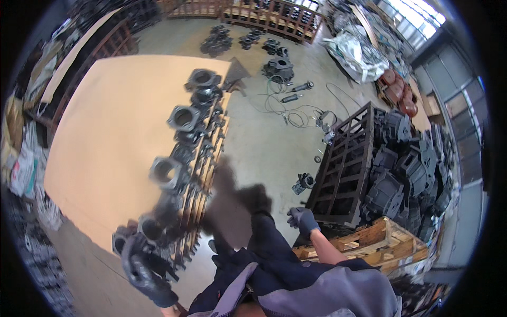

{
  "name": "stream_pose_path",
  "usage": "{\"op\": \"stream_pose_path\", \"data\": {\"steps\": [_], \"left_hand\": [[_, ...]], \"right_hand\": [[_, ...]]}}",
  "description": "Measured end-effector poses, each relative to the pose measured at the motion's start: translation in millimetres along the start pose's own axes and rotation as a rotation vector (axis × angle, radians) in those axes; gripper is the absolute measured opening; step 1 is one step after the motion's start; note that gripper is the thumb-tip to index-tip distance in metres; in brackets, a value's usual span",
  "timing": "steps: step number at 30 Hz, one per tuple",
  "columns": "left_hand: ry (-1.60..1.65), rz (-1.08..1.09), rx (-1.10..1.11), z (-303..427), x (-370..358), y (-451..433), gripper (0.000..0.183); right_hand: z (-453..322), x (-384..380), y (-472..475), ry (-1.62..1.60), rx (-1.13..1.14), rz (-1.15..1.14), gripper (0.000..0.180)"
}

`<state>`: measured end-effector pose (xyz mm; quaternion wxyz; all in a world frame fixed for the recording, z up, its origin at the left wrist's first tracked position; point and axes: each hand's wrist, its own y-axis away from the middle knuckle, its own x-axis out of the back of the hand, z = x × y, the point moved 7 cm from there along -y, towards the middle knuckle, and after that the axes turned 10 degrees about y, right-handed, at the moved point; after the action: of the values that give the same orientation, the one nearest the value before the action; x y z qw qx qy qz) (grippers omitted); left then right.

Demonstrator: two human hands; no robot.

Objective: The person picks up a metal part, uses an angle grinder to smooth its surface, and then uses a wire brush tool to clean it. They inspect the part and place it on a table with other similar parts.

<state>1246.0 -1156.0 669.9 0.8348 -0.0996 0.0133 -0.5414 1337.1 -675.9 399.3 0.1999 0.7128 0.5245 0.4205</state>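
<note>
My left hand [149,273], in a dark work glove, is at the near end of a row of grey flanged metal castings. Its fingers are closed around the nearest casting [118,242], which they partly hide. Beside it stands another round-mouthed casting [151,229]; farther along the row are more, among them a square-flanged casting [165,172]. The row stands along the right edge of a large tan sheet [99,130]. My right hand [304,220], also gloved, hangs near a dark metal crate [344,166]. Nothing shows in its loosely bent fingers.
Large dark castings [386,194] fill the crate, with a wooden pallet [368,241] on its near side. A small casting [303,183] lies on the floor [261,138]. Beyond are hand-held power tools [302,86], looped hoses [299,119] and a large housing [279,68].
</note>
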Motion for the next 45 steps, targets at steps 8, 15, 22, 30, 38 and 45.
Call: {"op": "stream_pose_path", "data": {"steps": [8,15,22,30,38,45], "left_hand": [[-0.080,-0.381,-0.053,3,-268,-13,0.025],[-0.274,-0.669,-0.300,20,-451,-33,0.024],[-0.241,-0.700,-0.075,-13,-584,-99,0.021],[-0.286,-0.817,-0.022,-46,-773,-228,0.026],[-0.229,-0.755,-0.028,-51,-918,-355,0.024],[-0.828,-0.624,0.017,-151,-979,-433,0.022]], "right_hand": [[59,104,-119,-0.180,-0.205,-0.050,0.033],[-103,273,-196,0.159,0.294,0.221,0.025],[-145,324,-314,-0.134,0.081,0.143,0.022],[-196,372,-393,0.489,0.053,-0.017,0.033],[-238,462,-499,-0.226,-0.242,0.133,0.024],[-290,498,-677,0.025,-0.105,-0.166,0.026]]}}
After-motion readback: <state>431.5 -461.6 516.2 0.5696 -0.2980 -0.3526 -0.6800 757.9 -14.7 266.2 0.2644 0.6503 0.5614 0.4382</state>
